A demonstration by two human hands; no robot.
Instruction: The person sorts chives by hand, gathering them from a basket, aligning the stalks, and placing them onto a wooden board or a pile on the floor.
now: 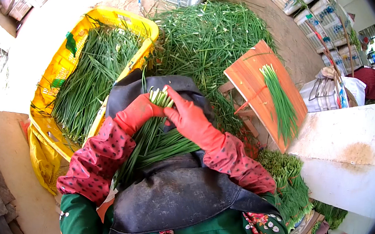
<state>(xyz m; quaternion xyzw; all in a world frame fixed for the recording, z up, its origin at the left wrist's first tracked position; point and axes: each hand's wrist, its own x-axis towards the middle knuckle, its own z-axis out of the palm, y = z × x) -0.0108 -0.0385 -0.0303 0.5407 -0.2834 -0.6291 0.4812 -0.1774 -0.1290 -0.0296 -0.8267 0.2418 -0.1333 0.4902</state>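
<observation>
Right now my left hand (137, 113) is wrapped tight around a bundle of green stalks (154, 136) over my lap, cut ends upward so they sit level. My right hand (187, 114), fingers spread, presses those ends, evening them.

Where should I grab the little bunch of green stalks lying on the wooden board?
Probably around the pale cut ends of the small bunch, at the board's upper part. The stalks sit tight together there, while the leafy tips fan out lower down. Come from above, fingers wrapping across the stalks.
</observation>
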